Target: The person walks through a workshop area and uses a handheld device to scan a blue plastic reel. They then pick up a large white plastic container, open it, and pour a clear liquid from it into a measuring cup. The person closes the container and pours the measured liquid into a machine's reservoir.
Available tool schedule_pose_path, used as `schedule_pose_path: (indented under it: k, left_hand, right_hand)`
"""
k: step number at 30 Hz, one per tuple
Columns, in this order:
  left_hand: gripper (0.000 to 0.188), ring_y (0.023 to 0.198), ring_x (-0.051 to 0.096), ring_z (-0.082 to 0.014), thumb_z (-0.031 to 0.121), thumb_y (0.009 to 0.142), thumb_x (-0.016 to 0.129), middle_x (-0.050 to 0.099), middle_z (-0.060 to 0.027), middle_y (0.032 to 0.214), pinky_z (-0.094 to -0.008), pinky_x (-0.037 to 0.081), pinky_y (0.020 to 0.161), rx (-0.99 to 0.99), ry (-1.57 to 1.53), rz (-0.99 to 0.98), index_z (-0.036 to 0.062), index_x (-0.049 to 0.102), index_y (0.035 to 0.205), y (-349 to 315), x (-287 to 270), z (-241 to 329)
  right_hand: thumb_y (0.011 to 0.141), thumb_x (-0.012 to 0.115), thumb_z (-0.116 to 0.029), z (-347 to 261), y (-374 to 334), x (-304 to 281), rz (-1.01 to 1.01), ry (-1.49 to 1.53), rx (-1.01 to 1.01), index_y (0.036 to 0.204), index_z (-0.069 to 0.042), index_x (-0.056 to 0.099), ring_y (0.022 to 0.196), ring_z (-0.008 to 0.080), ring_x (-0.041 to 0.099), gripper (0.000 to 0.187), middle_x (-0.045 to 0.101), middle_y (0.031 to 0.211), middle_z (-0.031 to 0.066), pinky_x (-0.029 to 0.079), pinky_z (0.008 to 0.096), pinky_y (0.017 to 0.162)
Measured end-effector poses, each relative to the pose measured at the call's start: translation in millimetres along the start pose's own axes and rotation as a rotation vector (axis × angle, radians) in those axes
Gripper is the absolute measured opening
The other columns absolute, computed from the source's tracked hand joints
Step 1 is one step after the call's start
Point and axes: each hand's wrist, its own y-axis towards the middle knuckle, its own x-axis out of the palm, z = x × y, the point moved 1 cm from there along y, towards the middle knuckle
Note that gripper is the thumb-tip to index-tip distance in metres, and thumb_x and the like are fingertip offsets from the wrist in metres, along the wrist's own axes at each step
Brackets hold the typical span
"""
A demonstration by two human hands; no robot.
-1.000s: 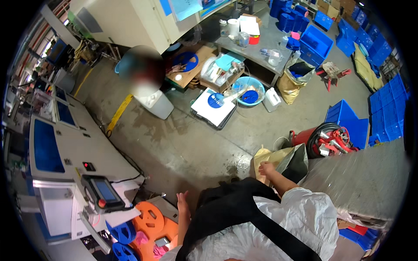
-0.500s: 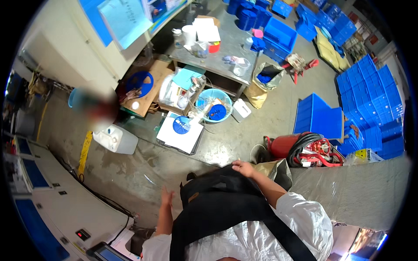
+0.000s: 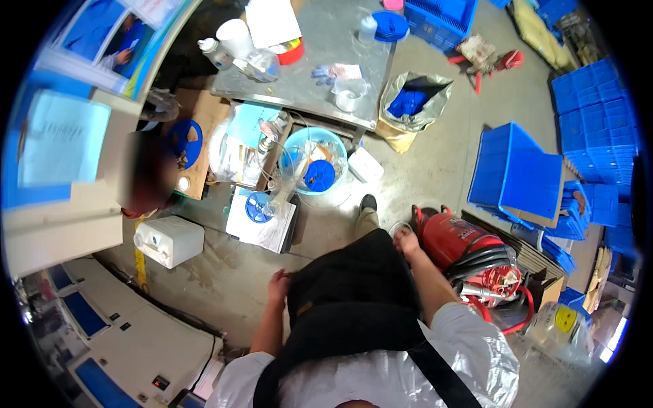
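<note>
My left hand (image 3: 277, 285) hangs by the left edge of the black apron (image 3: 354, 279) I wear. Its fingers are loosely bent and apart, with nothing visible in them. My right hand (image 3: 406, 242) is out past the apron's right edge, fingers slackly curled and seemingly holding nothing. The red fire extinguisher (image 3: 454, 238) with a black hose stands right beside it, apart from the hand as far as I can tell. One shoe (image 3: 367, 202) shows on the floor beyond the apron.
Ahead stands a metal table (image 3: 309, 41) with bottles, gloves and cups. Below it are a light-blue basin (image 3: 345, 160) and a box of papers. A lined sack (image 3: 435, 112), blue crates (image 3: 507, 170) and a white jerrycan (image 3: 178, 239) stand around. White cabinets (image 3: 136, 326) line the left.
The view has moved forward and turned, bringing the table and fire extinguisher closer. My right hand has gone from the apron's upper edge out to its right; a shoe has come into view.
</note>
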Motion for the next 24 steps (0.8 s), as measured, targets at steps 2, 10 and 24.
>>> schedule_pose_path:
  k: [2,10,24]
  left_hand:
    - [0.045,0.108,0.058,-0.0192,0.007,0.082,0.054,0.061,-0.0104,0.117,-0.0303,0.045,0.093,0.026,-0.009,-0.069,0.0026,0.052,0.128,16.7,53.9,14.2]
    - [0.035,0.106,0.060,-0.0299,0.009,0.086,0.055,0.061,-0.0187,0.114,-0.0350,0.047,0.091,0.296,0.485,-0.233,0.0036,0.056,0.121,109.1,231.5,132.6]
    - [0.041,0.126,0.041,-0.0279,0.014,0.079,0.057,0.047,-0.0100,0.132,-0.0444,0.031,0.106,0.503,1.242,-0.283,0.0091,0.054,0.120,156.4,245.7,25.4]
  right_hand:
    - [0.093,0.056,-0.021,-31.4,40.0,-9.7,-0.012,0.086,-0.067,0.107,-0.007,0.057,0.060,0.0091,0.050,0.020,0.055,0.079,-0.0008,0.038,0.0219,0.050]
    - [0.085,0.061,-0.029,-34.6,262.6,-33.7,0.083,-0.516,-0.145,0.104,-0.006,0.064,0.067,0.0126,0.061,0.030,0.065,0.080,0.0047,0.049,0.0272,0.063]
    - [0.078,0.068,-0.038,-128.0,404.7,122.0,0.257,-1.041,-0.487,0.102,-0.004,0.052,0.069,0.0311,0.066,0.045,0.066,0.076,0.0148,0.052,0.0410,0.062]
